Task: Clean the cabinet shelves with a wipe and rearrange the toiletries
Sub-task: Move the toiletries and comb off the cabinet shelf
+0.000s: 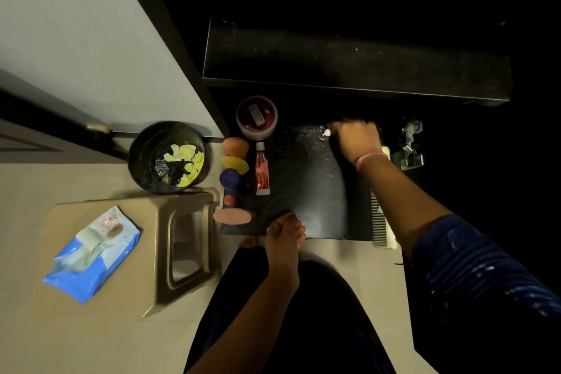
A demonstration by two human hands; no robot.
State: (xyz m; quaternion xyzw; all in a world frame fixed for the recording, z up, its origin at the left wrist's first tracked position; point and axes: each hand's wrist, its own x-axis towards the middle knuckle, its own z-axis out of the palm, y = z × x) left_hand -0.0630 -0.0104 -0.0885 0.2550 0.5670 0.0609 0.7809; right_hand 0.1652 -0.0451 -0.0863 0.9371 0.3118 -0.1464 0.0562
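Toiletries (261, 168) line shelf (306, 191); bin (168, 158) holds yellow scraps; right hand (356, 138) pinches small white-tipped item.

Dark round bin (142, 161) on the tiled floor (91, 340), left of the cabinet, holding yellow scraps (186, 162) and something crumpled and shiny. Tan plastic stool (185, 240) just below it, touching or nearly so. Metal hinge (410, 144) at right, in shadow.
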